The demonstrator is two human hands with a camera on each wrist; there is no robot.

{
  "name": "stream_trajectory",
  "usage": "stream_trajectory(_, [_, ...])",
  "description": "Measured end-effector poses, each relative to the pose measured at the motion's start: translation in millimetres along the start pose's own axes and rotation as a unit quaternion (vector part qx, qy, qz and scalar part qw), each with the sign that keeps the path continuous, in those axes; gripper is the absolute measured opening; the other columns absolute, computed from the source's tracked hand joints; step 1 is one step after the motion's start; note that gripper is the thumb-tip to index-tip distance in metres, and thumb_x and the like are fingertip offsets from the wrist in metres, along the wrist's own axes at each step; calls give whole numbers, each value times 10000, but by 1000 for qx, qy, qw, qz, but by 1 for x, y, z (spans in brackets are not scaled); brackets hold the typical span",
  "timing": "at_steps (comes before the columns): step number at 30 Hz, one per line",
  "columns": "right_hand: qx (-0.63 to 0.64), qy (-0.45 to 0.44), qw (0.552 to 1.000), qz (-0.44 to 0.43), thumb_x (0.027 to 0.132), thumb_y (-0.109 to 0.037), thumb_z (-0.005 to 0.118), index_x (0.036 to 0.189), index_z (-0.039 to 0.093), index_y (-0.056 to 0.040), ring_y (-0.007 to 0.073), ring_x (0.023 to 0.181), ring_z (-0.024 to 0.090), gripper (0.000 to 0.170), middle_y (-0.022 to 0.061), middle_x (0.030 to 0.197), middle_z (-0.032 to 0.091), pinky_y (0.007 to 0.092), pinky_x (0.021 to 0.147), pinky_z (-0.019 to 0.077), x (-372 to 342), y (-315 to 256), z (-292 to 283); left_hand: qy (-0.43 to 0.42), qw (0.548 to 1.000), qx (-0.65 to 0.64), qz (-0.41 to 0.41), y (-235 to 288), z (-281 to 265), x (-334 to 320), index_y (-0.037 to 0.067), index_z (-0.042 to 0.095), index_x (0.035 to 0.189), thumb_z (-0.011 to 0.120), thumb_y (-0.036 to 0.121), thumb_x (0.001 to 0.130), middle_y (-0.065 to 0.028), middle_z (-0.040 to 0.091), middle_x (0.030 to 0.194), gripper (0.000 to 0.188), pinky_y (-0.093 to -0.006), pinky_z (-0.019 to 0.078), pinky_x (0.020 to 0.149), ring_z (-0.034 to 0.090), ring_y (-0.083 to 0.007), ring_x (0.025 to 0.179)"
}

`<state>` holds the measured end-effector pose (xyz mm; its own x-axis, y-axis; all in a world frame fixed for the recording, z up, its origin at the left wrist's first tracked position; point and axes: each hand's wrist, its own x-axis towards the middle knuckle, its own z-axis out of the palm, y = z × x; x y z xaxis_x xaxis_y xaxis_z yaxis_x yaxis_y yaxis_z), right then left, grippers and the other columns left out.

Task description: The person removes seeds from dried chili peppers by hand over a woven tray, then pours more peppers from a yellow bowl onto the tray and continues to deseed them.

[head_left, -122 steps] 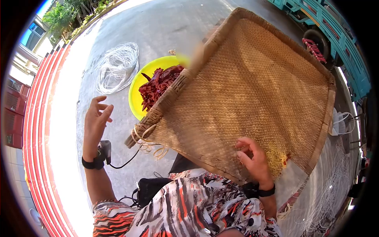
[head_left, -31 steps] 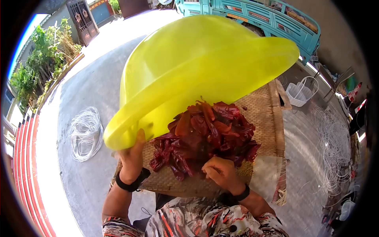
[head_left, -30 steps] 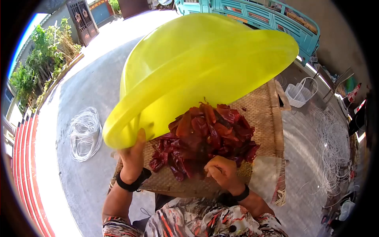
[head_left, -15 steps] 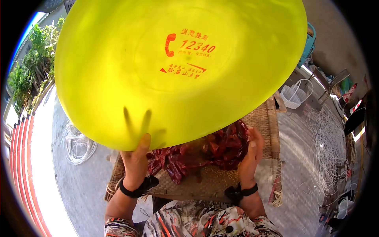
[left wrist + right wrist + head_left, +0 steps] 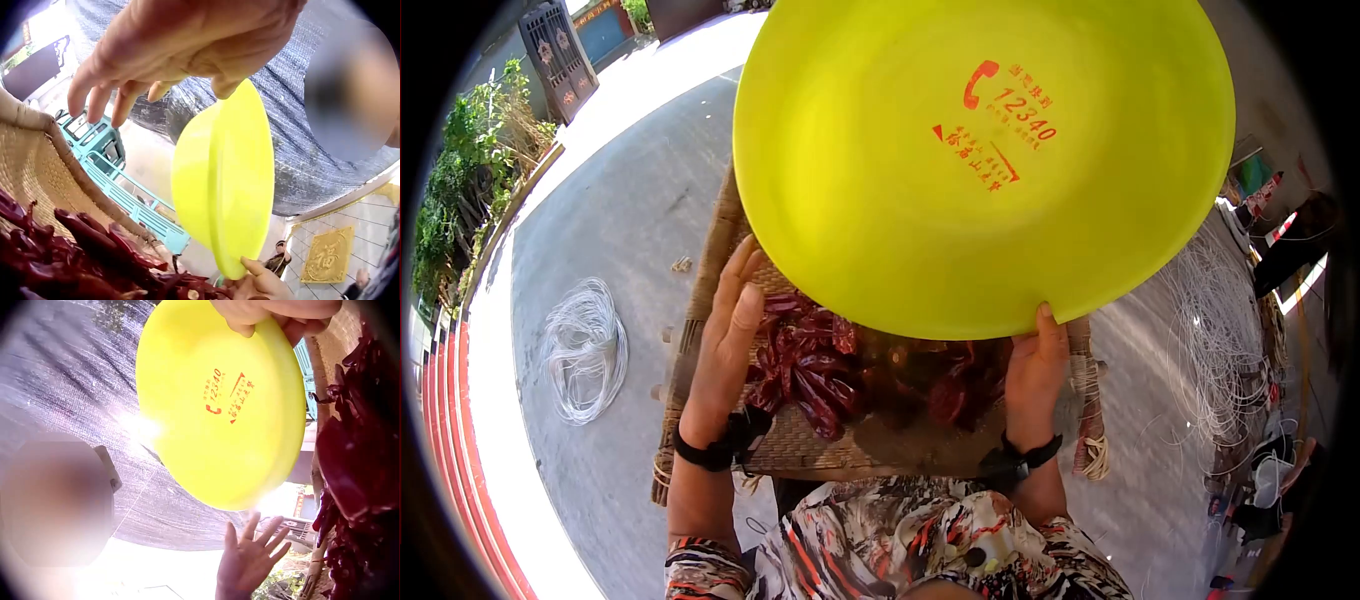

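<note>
My right hand (image 5: pixel 1036 380) pinches the rim of a yellow plastic basin (image 5: pixel 880 220), thumb on the outer side, and the basin is tipped so its printed underside faces me. My left hand (image 5: pixel 725 345) is open beside the basin's left edge, fingers extended; in the right wrist view the spread left hand (image 5: pixel 247 562) is apart from the rim. Under the basin, dark red dried chili peppers (image 5: pixel 825 385) lie heaped on a woven tray (image 5: pixel 830 450); the basin hides much of the heap. The left wrist view shows chili peppers (image 5: pixel 81 250) close below my left hand (image 5: pixel 194 44).
A coil of white cord (image 5: pixel 585 350) lies on the concrete at left, and a looser tangle of cord (image 5: pixel 1215 340) at right. Red-edged steps (image 5: pixel 460 440) run along the far left. Behind the tray is a teal cart (image 5: pixel 119 187).
Earlier the basin held the chili peppers on the ground; then my left hand held it tipped over the heap. Now the right hand has the rim, and the left has let go. The basin moved right.
</note>
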<state>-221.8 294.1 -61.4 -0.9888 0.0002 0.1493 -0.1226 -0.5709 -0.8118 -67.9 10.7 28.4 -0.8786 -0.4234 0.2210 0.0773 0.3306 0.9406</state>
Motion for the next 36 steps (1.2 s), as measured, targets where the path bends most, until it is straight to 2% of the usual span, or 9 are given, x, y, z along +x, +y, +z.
stream_trajectory(5, [14,55,998,-22,1012,-216,585,1333,548,-73,189,1209,581,354,51,1328,605,398,1029,447,1,-44,-17,121,857,497,-58,-61,-50,-1,-26,391,1486,619,237,958,-182,482,1459,632,-357,359,1107,460,-257,1340])
stream_trajectory(8, [3,94,994,-59,1013,-240,582,1344,535,-62,192,1212,585,379,65,1328,613,385,1012,456,5,-73,-46,30,967,186,-169,-74,-72,1,-34,368,1493,632,146,921,-199,535,1400,655,-327,444,1018,543,-259,1242])
stream_trajectory(12, [-77,155,983,-65,1006,-271,604,1233,580,-71,138,1010,619,304,37,1162,661,316,856,477,15,-119,-112,104,971,157,-146,-135,-86,-8,-26,337,1482,587,57,913,-174,627,1198,628,-323,510,901,632,-255,1026])
stream_trajectory(14, [-129,174,975,-56,1009,-272,599,1194,586,-70,119,956,604,275,25,1118,653,300,817,474,22,-135,-169,38,978,35,-204,-124,-90,-7,-38,429,1400,577,62,907,-177,626,1217,524,-348,527,823,630,-260,1006])
stream_trajectory(19, [-278,265,922,54,988,-271,616,1103,618,-104,68,742,559,202,-34,914,648,254,685,429,20,-166,-268,67,949,258,-166,-143,-99,-7,-27,395,1440,580,107,901,-245,645,1149,585,-398,493,887,638,-336,1017])
stream_trajectory(26, [-428,258,835,232,966,-273,616,1152,633,-116,56,685,554,244,-39,894,662,209,593,401,-29,-124,-352,89,948,250,-175,-141,-96,-11,-6,334,1509,580,58,912,-209,621,1241,649,-357,471,949,611,-281,1089])
stream_trajectory(29, [-334,174,877,299,974,-309,601,1120,627,-141,38,604,494,225,-70,830,630,206,551,366,-61,-71,-409,88,939,252,-217,-125,-87,-13,5,345,1505,586,53,916,-187,612,1261,638,-348,466,960,600,-262,1105])
stream_trajectory(33, [-297,176,887,305,1008,-188,552,1316,565,-11,188,1005,680,355,64,1165,694,333,910,532,-73,-59,-423,91,945,241,-202,-121,-84,-16,22,350,1504,593,64,919,-183,610,1267,634,-353,461,971,593,-263,1123])
stream_trajectory(36, [-308,111,879,348,990,-319,582,1111,620,-165,42,586,474,199,-82,794,615,217,539,355,-69,-60,-429,86,934,287,-193,-119,-86,-14,9,343,1502,597,72,908,-210,599,1278,649,-370,453,987,590,-295,1145])
